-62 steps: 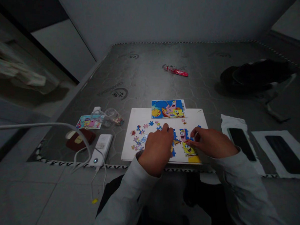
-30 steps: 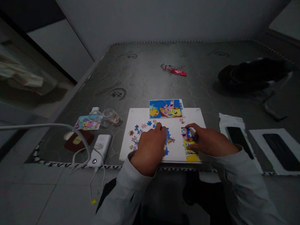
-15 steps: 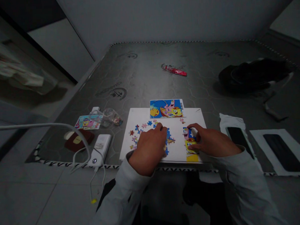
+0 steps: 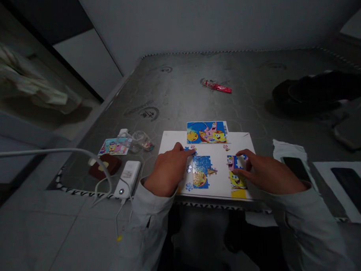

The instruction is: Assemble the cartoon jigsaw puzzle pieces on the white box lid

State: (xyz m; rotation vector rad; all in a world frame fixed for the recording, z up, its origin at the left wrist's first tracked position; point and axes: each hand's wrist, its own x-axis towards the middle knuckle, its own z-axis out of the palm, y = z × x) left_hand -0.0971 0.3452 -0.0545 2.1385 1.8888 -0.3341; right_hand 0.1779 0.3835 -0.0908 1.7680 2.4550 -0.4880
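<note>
A white board point(image 4: 220, 181) bears two joined jigsaw sections. The larger blue section point(image 4: 202, 172), with a yellow round shape in it, lies mid-board. The smaller section point(image 4: 237, 181), showing a yellow cartoon face, lies at the right. My left hand point(image 4: 168, 169) is left of the larger section, its index finger stretched onto loose puzzle pieces point(image 4: 190, 149) above that section. My right hand point(image 4: 267, 170) rests beside the smaller section, thumb and index finger pinching a blue puzzle piece point(image 4: 245, 158) at its upper right edge. My left hand hides the board's left part.
A picture card point(image 4: 207, 132) lies across the board's back edge. Leftward are a power bank point(image 4: 128, 179) with a cable, a brown object point(image 4: 106, 165), a clear container point(image 4: 142, 140) and another card point(image 4: 114, 146). Rightward lie phones point(image 4: 295, 167); a red package point(image 4: 217, 86) is farther back.
My left hand has moved left off the larger section, uncovering it, and its index finger now extends onto loose pieces. My right hand stays by the smaller section. The view has shifted slightly.
</note>
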